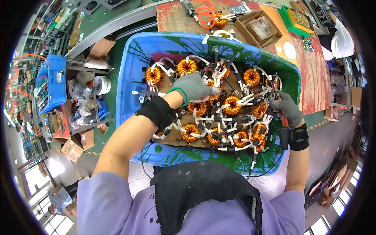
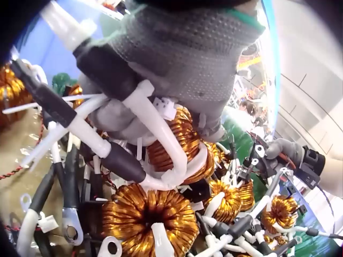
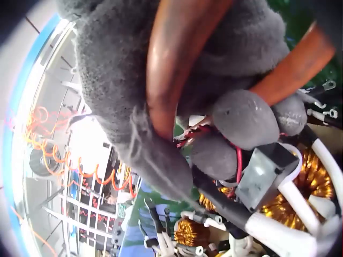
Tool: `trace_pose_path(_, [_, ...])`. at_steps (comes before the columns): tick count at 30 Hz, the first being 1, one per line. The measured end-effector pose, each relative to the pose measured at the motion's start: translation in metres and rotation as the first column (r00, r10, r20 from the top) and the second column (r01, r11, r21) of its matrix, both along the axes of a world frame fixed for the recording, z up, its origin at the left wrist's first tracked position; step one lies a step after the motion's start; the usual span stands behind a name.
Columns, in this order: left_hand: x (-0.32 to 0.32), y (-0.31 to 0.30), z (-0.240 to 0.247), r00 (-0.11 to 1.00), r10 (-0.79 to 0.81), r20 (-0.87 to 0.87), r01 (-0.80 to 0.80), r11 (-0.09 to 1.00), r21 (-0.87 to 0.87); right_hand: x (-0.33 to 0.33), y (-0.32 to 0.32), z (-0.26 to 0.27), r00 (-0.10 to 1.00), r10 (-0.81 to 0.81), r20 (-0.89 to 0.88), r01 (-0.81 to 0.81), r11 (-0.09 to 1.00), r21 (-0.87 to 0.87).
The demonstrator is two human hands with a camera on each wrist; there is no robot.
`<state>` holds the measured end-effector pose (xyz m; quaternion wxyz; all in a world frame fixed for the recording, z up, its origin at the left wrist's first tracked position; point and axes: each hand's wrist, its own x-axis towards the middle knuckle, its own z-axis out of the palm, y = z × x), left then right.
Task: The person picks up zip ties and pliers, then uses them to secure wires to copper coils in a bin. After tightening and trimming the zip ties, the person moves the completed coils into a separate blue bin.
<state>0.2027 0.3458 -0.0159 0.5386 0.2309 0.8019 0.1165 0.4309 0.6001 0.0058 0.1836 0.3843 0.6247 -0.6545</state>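
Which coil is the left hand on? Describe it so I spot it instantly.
Start at the blue bin of copper toroid coils. Near its centre, the grey-gloved left hand grips one coil. Unlike its neighbours, it sits under the fingers, partly hidden.

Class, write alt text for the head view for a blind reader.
In a blue bin of copper coils, the gloved left hand grips one coil and the right hand holds orange-handled pliers.
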Motion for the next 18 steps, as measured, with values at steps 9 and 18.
trace_pose_path(9, [0.015, -0.01, -0.023, 0.986, 0.083, -0.146, -0.049, 0.973, 0.226, -0.043, -0.006, -0.008, 0.929, 0.361, 0.081, -0.37, 0.915, 0.162])
trace_pose_path(18, [0.007, 0.0, 0.003, 0.964, 0.19, 0.183, -0.231, 0.944, 0.236, -0.078, -0.026, 0.003, 0.686, 0.641, 0.344, -0.726, 0.633, 0.268])
